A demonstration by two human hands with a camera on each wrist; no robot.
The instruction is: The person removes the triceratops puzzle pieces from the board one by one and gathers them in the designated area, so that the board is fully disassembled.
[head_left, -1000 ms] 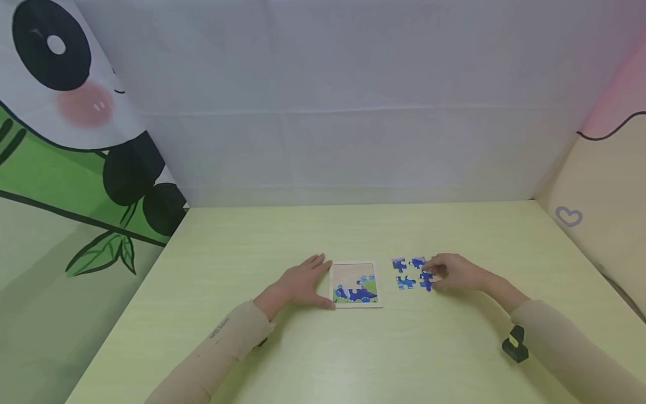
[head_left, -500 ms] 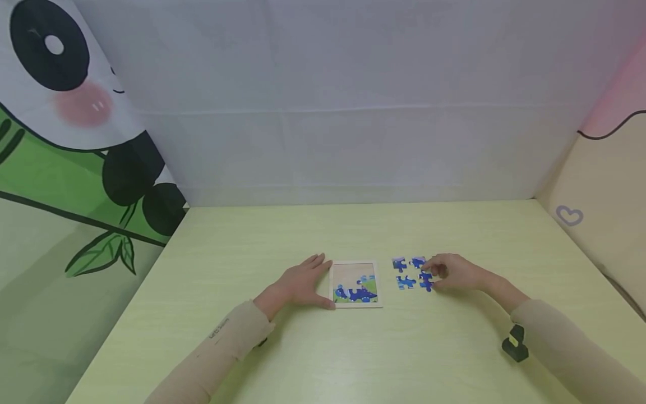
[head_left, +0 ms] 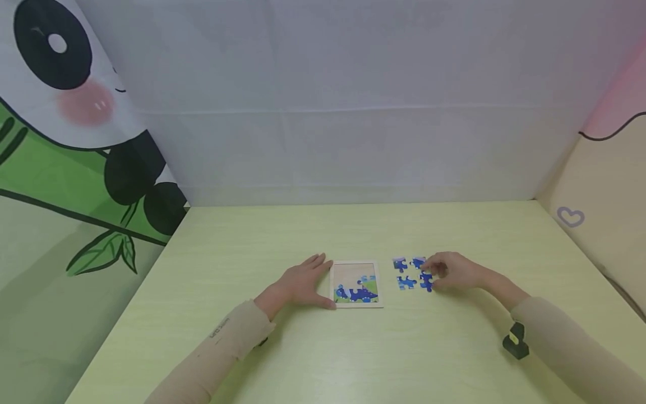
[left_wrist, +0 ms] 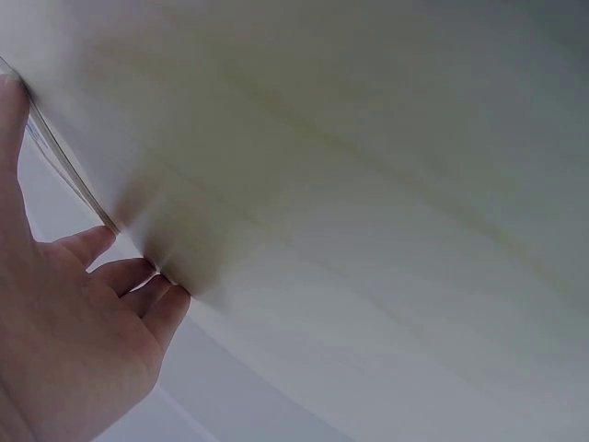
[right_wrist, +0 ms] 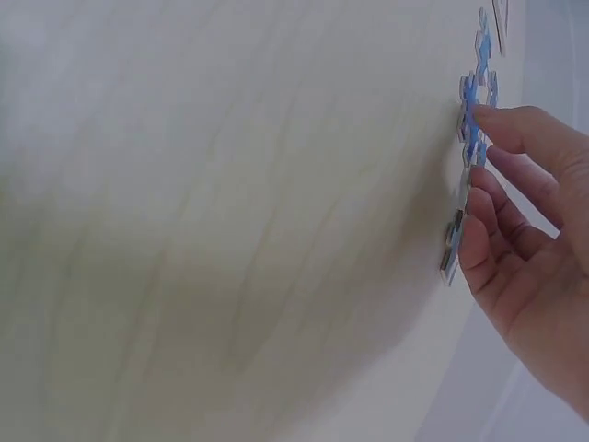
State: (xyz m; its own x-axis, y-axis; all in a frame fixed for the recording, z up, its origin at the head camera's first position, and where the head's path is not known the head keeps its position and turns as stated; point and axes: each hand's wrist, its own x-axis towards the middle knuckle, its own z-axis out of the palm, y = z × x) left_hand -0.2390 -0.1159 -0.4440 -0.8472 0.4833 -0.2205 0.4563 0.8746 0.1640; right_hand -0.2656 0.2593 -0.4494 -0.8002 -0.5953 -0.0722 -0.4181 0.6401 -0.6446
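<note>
A square puzzle board (head_left: 355, 307) with a pale rim lies on the table, a blue dinosaur picture partly filled in along its bottom and right. My left hand (head_left: 304, 283) rests against the board's left side, fingers straight and thumb spread toward the lower corner. To the right lie several loose blue jigsaw pieces (head_left: 406, 282). My right hand (head_left: 456, 272) has curled fingers around the rightmost jigsaw piece (head_left: 427, 282), thumb at its near edge and index at its far edge. In the right wrist view another jigsaw piece (right_wrist: 451, 247) lies by the other fingers.
The light wooden table (head_left: 353, 353) stretches to a white cloth wall (head_left: 353, 151) at the back. Cartoon-printed panels (head_left: 116, 185) stand at the left and a beige panel (head_left: 600, 224) at the right. A small black device (head_left: 516, 340) sits at the right sleeve.
Both hands keep their places, and the board and jigsaw pieces stay where they were. Only the head view has shifted very slightly.
</note>
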